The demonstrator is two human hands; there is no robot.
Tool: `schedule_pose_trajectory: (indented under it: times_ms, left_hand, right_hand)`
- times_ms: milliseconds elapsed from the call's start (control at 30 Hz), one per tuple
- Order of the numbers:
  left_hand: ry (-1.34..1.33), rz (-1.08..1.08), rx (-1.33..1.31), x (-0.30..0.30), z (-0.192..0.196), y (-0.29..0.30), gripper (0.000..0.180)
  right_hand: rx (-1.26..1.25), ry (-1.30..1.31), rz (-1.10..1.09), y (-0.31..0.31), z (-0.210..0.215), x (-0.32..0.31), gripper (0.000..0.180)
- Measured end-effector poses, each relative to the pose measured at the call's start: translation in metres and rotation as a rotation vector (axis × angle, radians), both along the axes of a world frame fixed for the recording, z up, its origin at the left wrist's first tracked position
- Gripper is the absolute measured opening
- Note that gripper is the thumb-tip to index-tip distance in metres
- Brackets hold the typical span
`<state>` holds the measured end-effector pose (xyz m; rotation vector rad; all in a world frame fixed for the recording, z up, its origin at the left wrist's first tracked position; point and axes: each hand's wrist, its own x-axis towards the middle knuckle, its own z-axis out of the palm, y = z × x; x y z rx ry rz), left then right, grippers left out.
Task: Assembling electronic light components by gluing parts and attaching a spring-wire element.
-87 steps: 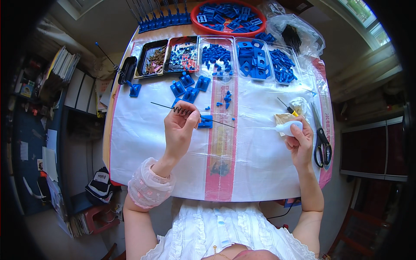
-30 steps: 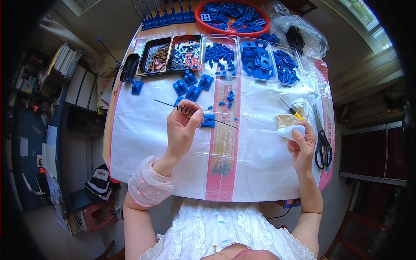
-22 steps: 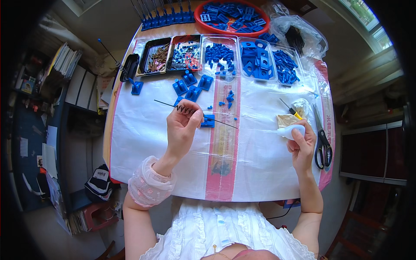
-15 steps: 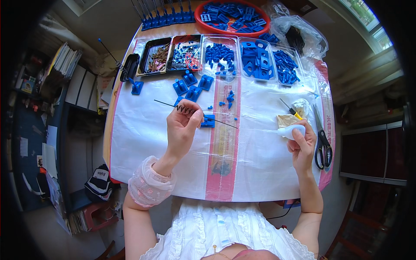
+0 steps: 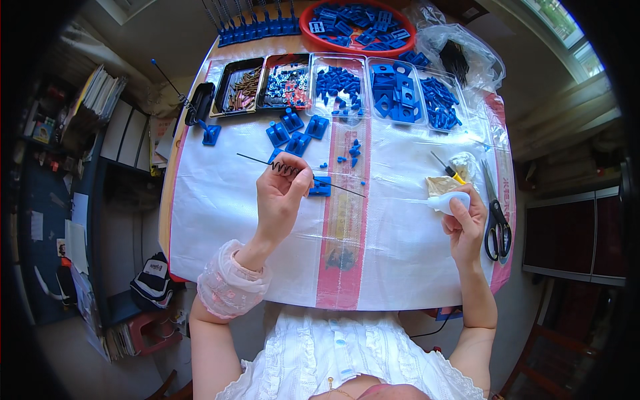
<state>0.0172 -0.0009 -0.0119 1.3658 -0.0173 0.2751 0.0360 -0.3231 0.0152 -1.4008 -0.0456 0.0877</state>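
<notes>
My left hand (image 5: 283,197) is raised over the table and pinches a thin black rod (image 5: 257,161) with a small coiled spring (image 5: 287,169) threaded on it. The rod sticks out to both sides of my fingers, its right end reaching past a small blue block (image 5: 321,186). My right hand (image 5: 465,221) rests near the table's right side and holds a white wad of tissue or cloth (image 5: 445,201). Just above that hand lie a crumpled yellowish wrapper (image 5: 440,185) and a small screwdriver with a yellow handle (image 5: 448,169).
Black scissors (image 5: 495,224) lie at the right edge. Trays of springs (image 5: 239,87), mixed small parts (image 5: 286,83) and blue plastic pieces (image 5: 407,97) line the far side, behind them a red bowl (image 5: 311,22) of blue parts. Loose blue blocks (image 5: 297,131) sit on the white table cover (image 5: 220,207).
My right hand with the white wad has shifted slightly; the left hand keeps holding the rod and spring in about the same place.
</notes>
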Motion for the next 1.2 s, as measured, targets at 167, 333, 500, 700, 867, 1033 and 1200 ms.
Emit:
schedule_pose_trajectory:
  times_ms: [167,333,500,700,867,1033,1200]
  left_hand:
    - [0.001,0.002,0.002,0.000,0.000,0.000,0.004]
    - [0.017,0.018,0.033,0.000,0.002,0.000,0.004]
    - [0.013,0.020,0.033,0.000,0.002,-0.001,0.005]
    - [0.021,0.010,0.028,0.000,0.002,0.000,0.004]
    - [0.039,-0.020,0.013,-0.001,0.002,0.002,0.005]
    - [0.034,-0.031,0.011,-0.001,0.003,0.001,0.005]
    - [0.093,-0.071,0.030,-0.003,0.003,0.004,0.007]
  right_hand:
    - [-0.001,0.011,0.002,0.000,0.000,0.000,0.011]
    - [-0.001,0.003,0.010,-0.001,-0.002,0.001,0.011]
    - [0.005,-0.006,-0.001,-0.003,-0.003,0.001,0.010]
    - [-0.612,-0.904,-0.137,-0.004,-0.012,0.003,0.029]
    - [-0.868,-1.467,0.018,-0.003,-0.007,-0.002,0.041]
    - [-0.903,-1.540,0.070,0.000,-0.002,-0.006,0.035]
    - [-0.914,-1.559,0.075,0.001,0.001,-0.008,0.032]
